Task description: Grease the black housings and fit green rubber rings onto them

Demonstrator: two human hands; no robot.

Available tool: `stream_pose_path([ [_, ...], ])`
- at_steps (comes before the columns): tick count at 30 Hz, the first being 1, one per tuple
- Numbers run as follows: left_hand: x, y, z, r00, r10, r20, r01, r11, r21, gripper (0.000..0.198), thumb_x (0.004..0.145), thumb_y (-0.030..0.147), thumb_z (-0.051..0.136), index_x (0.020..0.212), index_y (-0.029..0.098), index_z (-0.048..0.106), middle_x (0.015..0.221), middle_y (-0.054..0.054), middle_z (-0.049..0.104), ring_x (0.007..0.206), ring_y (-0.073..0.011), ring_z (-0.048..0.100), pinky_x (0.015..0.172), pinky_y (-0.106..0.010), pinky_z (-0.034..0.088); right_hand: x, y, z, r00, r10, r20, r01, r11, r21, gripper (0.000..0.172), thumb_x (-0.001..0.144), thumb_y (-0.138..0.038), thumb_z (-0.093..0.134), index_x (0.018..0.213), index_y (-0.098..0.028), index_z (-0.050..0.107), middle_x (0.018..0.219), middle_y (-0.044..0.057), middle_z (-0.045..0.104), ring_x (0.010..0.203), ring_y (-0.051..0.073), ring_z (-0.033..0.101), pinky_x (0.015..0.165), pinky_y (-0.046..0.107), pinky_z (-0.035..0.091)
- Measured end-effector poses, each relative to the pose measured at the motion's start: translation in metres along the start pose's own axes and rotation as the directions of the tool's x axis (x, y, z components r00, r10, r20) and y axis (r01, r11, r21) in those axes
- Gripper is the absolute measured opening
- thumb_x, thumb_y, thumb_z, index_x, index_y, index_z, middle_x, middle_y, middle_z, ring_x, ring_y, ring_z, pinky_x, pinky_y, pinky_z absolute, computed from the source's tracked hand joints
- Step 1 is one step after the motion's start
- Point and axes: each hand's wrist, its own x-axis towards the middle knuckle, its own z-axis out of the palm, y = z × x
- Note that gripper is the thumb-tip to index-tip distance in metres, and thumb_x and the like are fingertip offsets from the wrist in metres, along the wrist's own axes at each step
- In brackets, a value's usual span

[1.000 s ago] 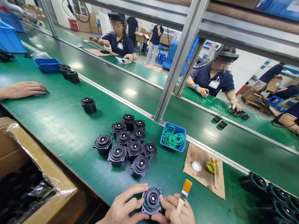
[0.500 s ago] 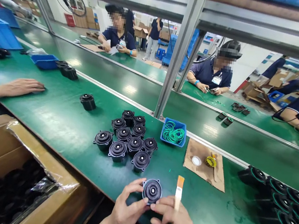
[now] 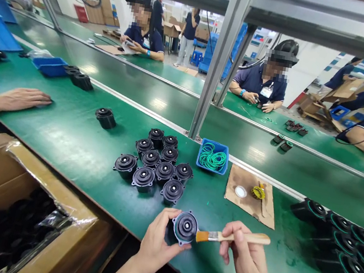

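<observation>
My left hand (image 3: 155, 244) grips a round black plastic part (image 3: 185, 227) with a ribbed face, held over the near edge of the green belt. My right hand (image 3: 247, 259) is closed round the wooden handle of a small brush (image 3: 231, 237). The brush lies level, and its orange bristles touch the right rim of the part. A cluster of several like black parts (image 3: 156, 165) stands on the belt just beyond my hands.
A blue tray of green rings (image 3: 213, 156) and a brown card with a small pot (image 3: 251, 195) lie behind. Ringed black parts (image 3: 343, 238) crowd the right. An open carton (image 3: 16, 211) sits at lower left. A co-worker's hand (image 3: 22, 98) rests on the belt at left.
My right hand let go of the part and swung the brush from upright to level, bringing its bristles against the part's rim. My left hand now holds the part alone.
</observation>
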Motion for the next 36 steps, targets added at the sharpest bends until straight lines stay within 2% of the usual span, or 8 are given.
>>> stream_pose_path([
  [3,0.001,0.002,0.000,1.000,-0.031,0.006,0.031,0.999,-0.026,0.054,0.066,0.034,0.088,0.109,0.022,0.058,0.107,-0.007,0.071,0.098,-0.0258,0.072,0.084,-0.040,0.060,-0.001,0.000,0.006,0.998,0.051,0.038,-0.051,0.999,0.003,0.044,0.094,-0.058,0.060,0.078,-0.017,0.064,0.053,0.003,0.063,0.040,0.013,0.056,0.038,0.020,0.047],
  [9,0.001,0.002,-0.001,0.994,-0.097,0.051,0.100,0.994,-0.050,0.051,0.066,0.032,0.087,0.108,0.022,0.059,0.107,-0.007,0.070,0.099,-0.0258,0.070,0.085,-0.040,0.058,0.001,0.010,0.014,0.997,0.056,0.052,-0.054,0.998,-0.043,0.047,0.093,-0.058,0.060,0.072,-0.016,0.064,0.052,0.003,0.064,0.038,0.012,0.057,0.037,0.019,0.048],
  [12,0.002,0.002,-0.001,0.992,-0.108,0.059,0.112,0.992,-0.056,0.053,0.065,0.035,0.088,0.107,0.021,0.059,0.106,-0.007,0.070,0.099,-0.0265,0.070,0.086,-0.042,0.058,0.003,0.017,0.014,0.998,0.013,0.058,-0.007,0.995,-0.104,0.047,0.095,-0.054,0.059,0.068,-0.015,0.067,0.058,0.004,0.065,0.040,0.011,0.059,0.039,0.018,0.050],
  [16,0.003,0.002,-0.002,0.994,-0.098,0.051,0.101,0.992,-0.069,0.054,0.064,0.037,0.089,0.106,0.021,0.060,0.105,-0.007,0.070,0.097,-0.0267,0.070,0.084,-0.041,0.059,0.008,0.021,0.009,0.993,-0.105,0.058,0.115,0.965,-0.236,0.049,0.099,-0.046,0.056,0.062,-0.016,0.069,0.065,0.006,0.067,0.044,0.011,0.061,0.041,0.018,0.052],
  [20,0.005,0.004,-0.002,0.995,-0.090,0.053,0.094,0.993,-0.077,0.053,0.065,0.037,0.088,0.106,0.021,0.060,0.105,-0.007,0.071,0.097,-0.0260,0.071,0.084,-0.040,0.059,0.010,0.018,0.007,0.977,-0.205,0.054,0.212,0.927,-0.310,0.046,0.101,-0.040,0.054,0.065,-0.018,0.071,0.066,0.005,0.067,0.048,0.011,0.062,0.044,0.019,0.053],
  [26,0.005,0.005,-0.002,0.993,-0.103,0.054,0.107,0.992,-0.070,0.053,0.063,0.035,0.089,0.106,0.021,0.060,0.105,-0.007,0.071,0.097,-0.0261,0.071,0.084,-0.041,0.059,0.004,0.015,0.007,0.969,-0.207,0.139,0.244,0.899,-0.364,0.046,0.103,-0.037,0.050,0.065,-0.019,0.068,0.066,0.003,0.066,0.047,0.011,0.062,0.046,0.019,0.052],
  [33,0.007,0.005,-0.005,0.990,-0.107,0.093,0.117,0.988,-0.103,0.053,0.064,0.030,0.089,0.107,0.022,0.059,0.107,-0.005,0.071,0.099,-0.0249,0.071,0.088,-0.039,0.058,0.024,0.012,0.006,0.942,-0.314,0.119,0.333,0.831,-0.446,0.039,0.104,-0.035,0.047,0.074,-0.019,0.067,0.065,0.002,0.065,0.051,0.012,0.062,0.048,0.020,0.050],
  [36,0.008,0.006,-0.006,0.990,-0.099,0.096,0.109,0.989,-0.105,0.054,0.064,0.030,0.090,0.107,0.022,0.059,0.107,-0.005,0.071,0.099,-0.0245,0.071,0.087,-0.039,0.058,0.031,0.011,0.011,0.935,-0.334,0.118,0.351,0.830,-0.433,0.037,0.103,-0.035,0.048,0.075,-0.019,0.067,0.063,0.002,0.065,0.052,0.013,0.063,0.049,0.020,0.050],
])
